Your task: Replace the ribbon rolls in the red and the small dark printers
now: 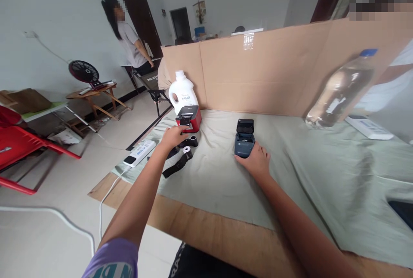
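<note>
In head view, grasps the open-lidded device (243, 149) on the cloth (213, 179) with the right hand (258, 160); holds the left hand (173, 137) at the red box (195, 121) just behind the rolls (188, 152); cannot tell whether gripping anything there.

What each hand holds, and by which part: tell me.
Right hand grips the dark blue printer by its right side and near edge. Left hand: at the red printer; hold unclear.

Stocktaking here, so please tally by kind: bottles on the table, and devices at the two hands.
Bottles: 2 (white jug, clear bottle)
Devices: 2 (red device at the left hand, dark device at the right hand)
Total: 4
</note>
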A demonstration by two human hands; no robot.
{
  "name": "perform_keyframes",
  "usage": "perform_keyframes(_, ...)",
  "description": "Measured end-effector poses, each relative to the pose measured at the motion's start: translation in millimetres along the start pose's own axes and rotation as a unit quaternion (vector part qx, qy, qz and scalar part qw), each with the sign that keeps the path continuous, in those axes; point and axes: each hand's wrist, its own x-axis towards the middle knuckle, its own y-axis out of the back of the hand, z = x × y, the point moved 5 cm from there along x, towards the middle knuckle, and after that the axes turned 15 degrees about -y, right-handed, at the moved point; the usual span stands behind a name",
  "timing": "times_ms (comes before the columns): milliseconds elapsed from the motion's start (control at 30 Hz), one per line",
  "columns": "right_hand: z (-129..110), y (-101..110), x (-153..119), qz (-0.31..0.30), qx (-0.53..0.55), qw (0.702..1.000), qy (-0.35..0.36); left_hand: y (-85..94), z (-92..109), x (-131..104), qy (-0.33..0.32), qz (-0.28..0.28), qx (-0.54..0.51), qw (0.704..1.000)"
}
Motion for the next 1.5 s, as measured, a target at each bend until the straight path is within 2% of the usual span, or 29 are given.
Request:
perform_keyframes(67,-1,1,0,-0.005,0.002,1.0,-0.002,6.8,-14,-3,0.02,0.032,-0.009,0.999)
perform_keyframes(167,-2,2,-1,-0.008,0.0,1.0,-0.004,6.8,-26,-9,0.013,0.021,-0.011,1.0)
perform_keyframes(233,-3,3,-1,-0.006,-0.001,1.0,-0.005,-0.2,-24,-8,-0.02,-0.007,-0.028,0.999)
perform_keyframes(333,-2,3,-1,-0.003,-0.004,1.0,-0.004,-15.1,-9,2,-0.092,-0.06,-0.103,0.989)
perform_keyframes(400,-2,3,-1,-0.004,-0.008,1.0,-0.004,-20.7,0,12,-0.112,-0.089,-0.146,0.979)
perform_keyframes(467,-2,3,0,-0.005,-0.012,1.0,-0.006,-16.3,5,22,-0.101,-0.063,-0.184,0.976)
perform_keyframes(533,-2,3,0,-0.005,-0.015,1.0,-0.007,-4.7,13,30,-0.076,0.02,-0.26,0.962)
perform_keyframes(600,-3,3,-1,-0.006,-0.014,1.0,-0.01,2.5,28,35,-0.04,0.11,-0.381,0.917)
perform_keyframes(667,-3,3,-2,-0.01,-0.006,1.0,-0.012,-3.6,54,39,0.0,0.157,-0.501,0.851)
perform_keyframes(733,-3,2,-2,-0.015,0.017,1.0,-0.011,-21.0,89,45,0.025,0.158,-0.583,0.797)
perform_keyframes(767,-1,2,-1,-0.017,0.038,0.999,-0.012,-32.2,108,48,0.032,0.146,-0.609,0.779)
perform_keyframes(833,4,3,5,-0.017,0.119,0.992,-0.025,-55.2,143,56,0.037,0.124,-0.637,0.76)
perform_keyframes(900,12,8,16,-0.013,0.241,0.97,-0.041,-75.7,168,63,0.034,0.12,-0.648,0.752)
perform_keyframes(967,20,15,30,-0.023,0.345,0.938,-0.033,-93.1,182,71,0.028,0.127,-0.644,0.754)
perform_keyframes(1033,22,21,46,-0.059,0.382,0.922,-0.007,-107.3,187,78,0.017,0.14,-0.618,0.774)
perform_keyframes(1167,18,24,72,-0.138,0.321,0.937,0.018,-127.3,182,88,0.011,0.189,-0.541,0.82)
perform_keyframes(1267,9,23,90,-0.141,0.266,0.953,0.028,-137.9,174,93,0.018,0.2,-0.502,0.841)
perform_keyframes(1400,-4,13,104,-0.153,0.192,0.967,0.074,-147.4,165,95,0.034,0.185,-0.45,0.873)
perform_keyframes(1500,-6,4,109,-0.144,0.146,0.975,0.081,-152.2,161,96,0.044,0.173,-0.42,0.89)
